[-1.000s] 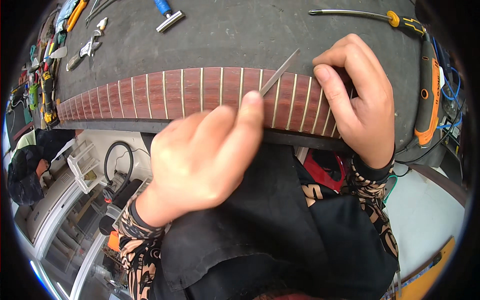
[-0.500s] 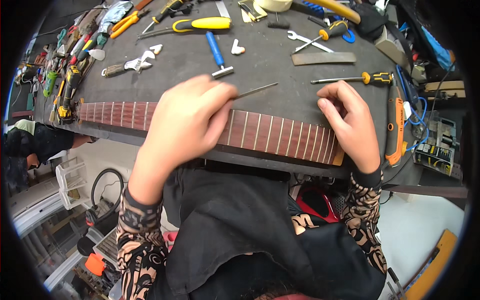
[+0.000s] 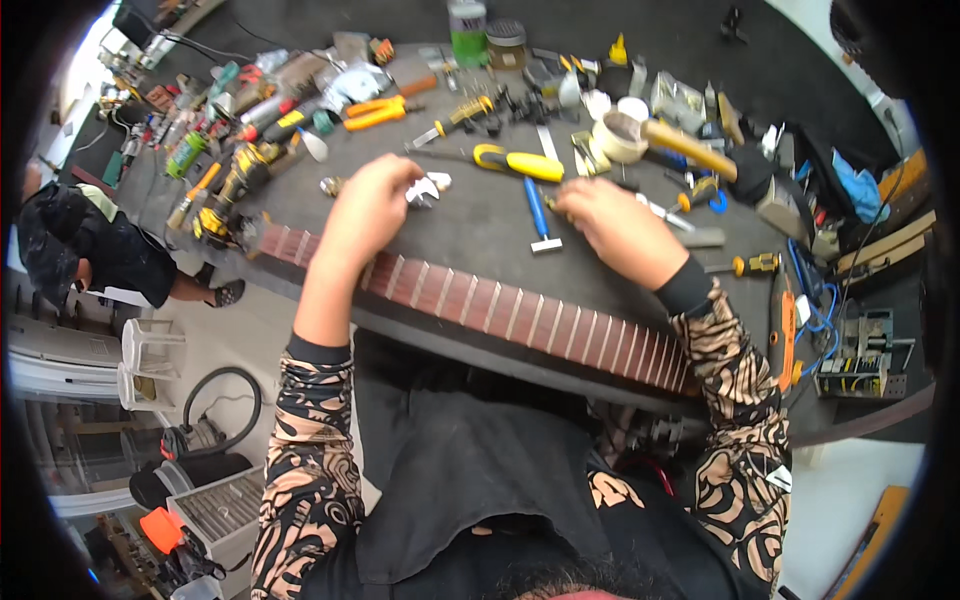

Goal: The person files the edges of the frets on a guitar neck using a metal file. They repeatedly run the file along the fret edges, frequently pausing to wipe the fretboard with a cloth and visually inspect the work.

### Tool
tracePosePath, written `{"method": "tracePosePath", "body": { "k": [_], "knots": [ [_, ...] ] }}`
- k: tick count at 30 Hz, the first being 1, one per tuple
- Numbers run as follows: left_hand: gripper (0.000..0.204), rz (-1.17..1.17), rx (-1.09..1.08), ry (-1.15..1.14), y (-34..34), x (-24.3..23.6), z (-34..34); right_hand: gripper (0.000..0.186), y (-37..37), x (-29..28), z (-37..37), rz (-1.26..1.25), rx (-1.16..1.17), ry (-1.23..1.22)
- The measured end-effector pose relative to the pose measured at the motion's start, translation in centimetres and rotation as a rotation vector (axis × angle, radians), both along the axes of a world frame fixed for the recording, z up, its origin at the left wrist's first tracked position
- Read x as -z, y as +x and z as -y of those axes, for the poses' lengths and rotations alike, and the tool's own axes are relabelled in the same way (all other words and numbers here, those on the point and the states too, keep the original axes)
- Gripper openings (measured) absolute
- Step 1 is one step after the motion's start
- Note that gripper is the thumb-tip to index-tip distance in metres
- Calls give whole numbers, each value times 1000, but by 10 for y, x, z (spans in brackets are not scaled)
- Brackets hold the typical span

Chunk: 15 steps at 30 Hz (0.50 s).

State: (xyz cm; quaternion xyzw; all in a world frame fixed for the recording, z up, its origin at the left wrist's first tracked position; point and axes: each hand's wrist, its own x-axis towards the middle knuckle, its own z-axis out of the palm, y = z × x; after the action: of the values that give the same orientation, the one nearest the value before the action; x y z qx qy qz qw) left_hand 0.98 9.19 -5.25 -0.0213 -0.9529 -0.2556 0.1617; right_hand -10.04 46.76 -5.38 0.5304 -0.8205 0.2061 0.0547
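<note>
My left hand [image 3: 370, 210] is over the bench beyond the fretted neck, its fingers curled above an adjustable wrench [image 3: 423, 196]. What lies inside its grip is hidden. A small white piece [image 3: 440, 181] is just past those fingers. My right hand [image 3: 620, 228] has its fingers drawn together beside a blue-handled tool [image 3: 535, 205] with a metal crosspiece; blur hides what they hold. Closer to me, the guitar neck [image 3: 500, 305], dark reddish wood with metal frets, lies along the bench's front edge, under my left forearm.
Pliers [image 3: 375, 112], a yellow-handled screwdriver [image 3: 520, 162] and a tape roll [image 3: 620, 138] lie farther back. A yellow-black tool [image 3: 235, 190] is at left; an orange power tool [image 3: 782, 335] lies at right. Another person [image 3: 105, 240] is beyond the bench's left side.
Both hands have moved away from the neck, farther over the bench. The thin file that my left hand held no longer shows. The view has shifted, showing more of the bench's far side.
</note>
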Motion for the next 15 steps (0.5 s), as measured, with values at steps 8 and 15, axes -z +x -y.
{"method": "tracePosePath", "body": {
  "k": [8, 15],
  "knots": [
    [21, 57, 83, -254, -26, 11, -6, 17, 1, -7, 6, 111, 177, 49],
    [11, -33, 146, -381, -41, 19, -18, 17, 0, -1, -6, 172, 311, 79]
  ]
}}
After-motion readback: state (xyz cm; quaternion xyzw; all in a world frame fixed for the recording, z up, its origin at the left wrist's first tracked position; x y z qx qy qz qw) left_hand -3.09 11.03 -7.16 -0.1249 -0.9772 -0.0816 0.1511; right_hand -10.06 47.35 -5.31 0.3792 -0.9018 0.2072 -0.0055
